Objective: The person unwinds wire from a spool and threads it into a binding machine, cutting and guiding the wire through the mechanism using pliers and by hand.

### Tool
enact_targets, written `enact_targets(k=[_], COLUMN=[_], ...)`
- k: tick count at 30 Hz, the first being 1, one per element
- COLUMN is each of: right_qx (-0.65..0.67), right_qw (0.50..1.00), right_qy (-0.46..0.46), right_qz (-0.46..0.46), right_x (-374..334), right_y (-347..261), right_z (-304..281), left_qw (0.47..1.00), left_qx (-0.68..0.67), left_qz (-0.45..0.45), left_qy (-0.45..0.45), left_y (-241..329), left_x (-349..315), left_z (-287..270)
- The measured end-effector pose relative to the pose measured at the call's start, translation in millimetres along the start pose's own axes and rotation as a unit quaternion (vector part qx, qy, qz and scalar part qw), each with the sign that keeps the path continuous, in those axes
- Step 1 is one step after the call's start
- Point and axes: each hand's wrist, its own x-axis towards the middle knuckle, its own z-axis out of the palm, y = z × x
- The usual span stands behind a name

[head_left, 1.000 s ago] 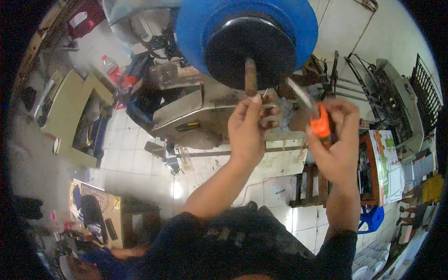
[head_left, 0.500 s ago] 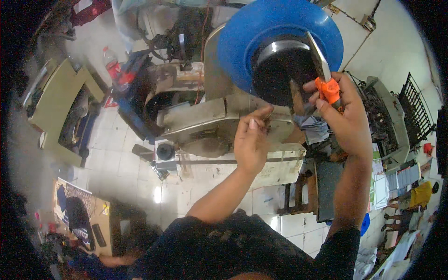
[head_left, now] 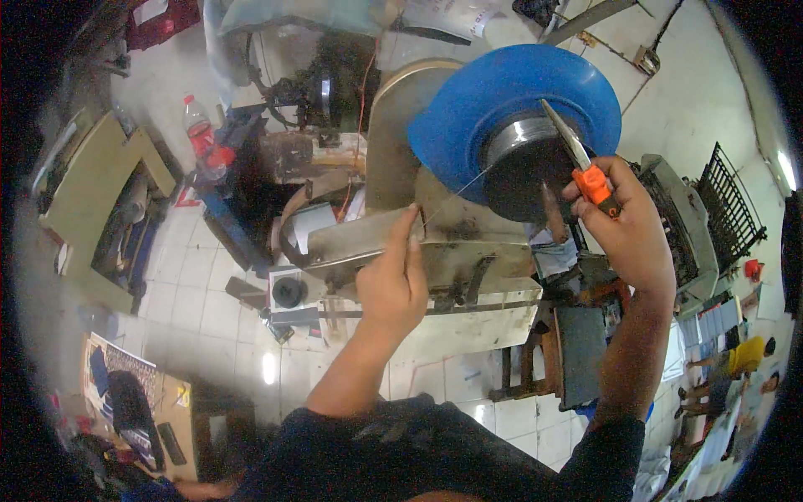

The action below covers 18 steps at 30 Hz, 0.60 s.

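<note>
My right hand (head_left: 623,213) grips long-nose pliers (head_left: 571,142) with orange handles, their narrow jaws pointing up and left in front of a large blue disc (head_left: 535,75). A dark round spool (head_left: 523,180) sits against that disc, and a rusty shaft (head_left: 552,213) sticks out of its middle. From the spool a thin wire (head_left: 458,194) runs straight down and left to my left hand (head_left: 393,284). There the index finger is extended, the thumb lies close below it and the other fingers are curled. The exact contact with the wire is partly hidden.
Below the spool stands a worn metal machine body (head_left: 376,238) on a pale base (head_left: 468,322). A dark stool (head_left: 581,356) is right of it. A bottle of red liquid (head_left: 198,125) stands at left, and a person in yellow (head_left: 747,356) is far right.
My left hand has moved left and slightly down, and the wire now slants toward it. My right hand with the pliers is slightly lower. The whole view has shifted a little.
</note>
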Motion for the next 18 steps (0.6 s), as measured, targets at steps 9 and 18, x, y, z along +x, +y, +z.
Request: enact_targets(k=[9, 18], right_qx=[-0.011, 0.008], right_qw=[0.998, 0.996], right_qy=[0.005, 0.045], right_qz=[0.069, 0.081], right_x=[4, 2], right_y=[-22, -23], right_z=[4, 15], left_qw=[0.969, 0.902], left_qx=[0.213, -0.397], left_qz=[0.019, -0.139], left_qy=[-0.121, -0.096], left_y=[-6, 10], left_x=[32, 69], left_z=[-28, -25])
